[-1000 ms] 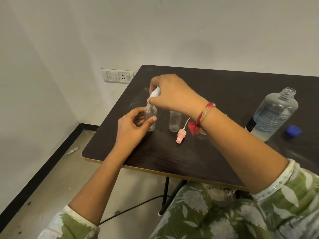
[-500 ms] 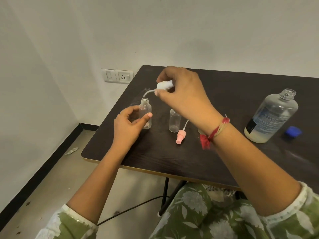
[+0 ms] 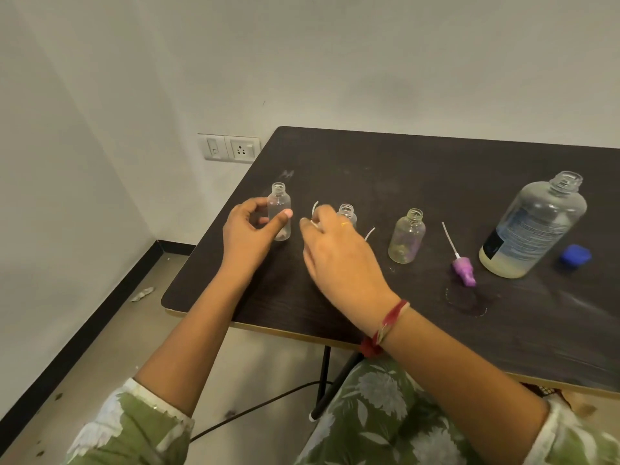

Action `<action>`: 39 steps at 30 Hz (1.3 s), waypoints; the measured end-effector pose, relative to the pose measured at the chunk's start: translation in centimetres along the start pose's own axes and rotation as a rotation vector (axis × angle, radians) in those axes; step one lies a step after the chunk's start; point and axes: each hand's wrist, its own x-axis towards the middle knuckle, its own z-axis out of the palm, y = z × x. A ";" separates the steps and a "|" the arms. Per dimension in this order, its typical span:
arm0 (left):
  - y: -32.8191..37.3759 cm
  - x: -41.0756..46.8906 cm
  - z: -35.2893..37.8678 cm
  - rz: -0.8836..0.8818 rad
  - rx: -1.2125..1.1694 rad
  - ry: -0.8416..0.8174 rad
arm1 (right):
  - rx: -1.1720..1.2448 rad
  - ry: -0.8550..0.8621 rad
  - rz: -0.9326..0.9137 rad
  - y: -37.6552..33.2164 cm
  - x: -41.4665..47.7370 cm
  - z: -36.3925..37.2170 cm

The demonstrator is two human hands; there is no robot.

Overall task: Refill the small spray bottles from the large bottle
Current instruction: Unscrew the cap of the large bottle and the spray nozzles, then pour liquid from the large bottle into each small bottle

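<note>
On the dark bench point(image 3: 419, 169), the leftmost small spray bottle point(image 3: 279, 204) is stood upright and uncapped, gripped between the thumb and curled fingers of the left hand point(image 3: 250, 236). A white spray head point(image 3: 314, 223), its thin tube curving upward, is pinched in the right hand point(image 3: 339, 256) just beside that bottle. A second small bottle point(image 3: 347, 210) is partly hidden behind the right hand. A third small bottle point(image 3: 407, 236) is seen further right, near a purple spray head point(image 3: 463, 269) laid flat. The large bottle point(image 3: 533, 226) is stood open at the far right, its blue cap point(image 3: 575, 258) beside it.
</note>
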 end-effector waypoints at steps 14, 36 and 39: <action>0.1 -0.1 0.4 -0.036 -0.026 -0.063 | -0.166 -0.176 -0.131 -1.0 -1.2 2.3; 1.7 -2.2 -0.2 0.075 0.005 0.151 | 0.040 0.056 -0.017 -0.3 -1.7 -0.4; 4.0 -3.8 -0.2 0.222 -0.020 0.241 | 0.055 0.110 0.040 0.7 -1.7 -2.7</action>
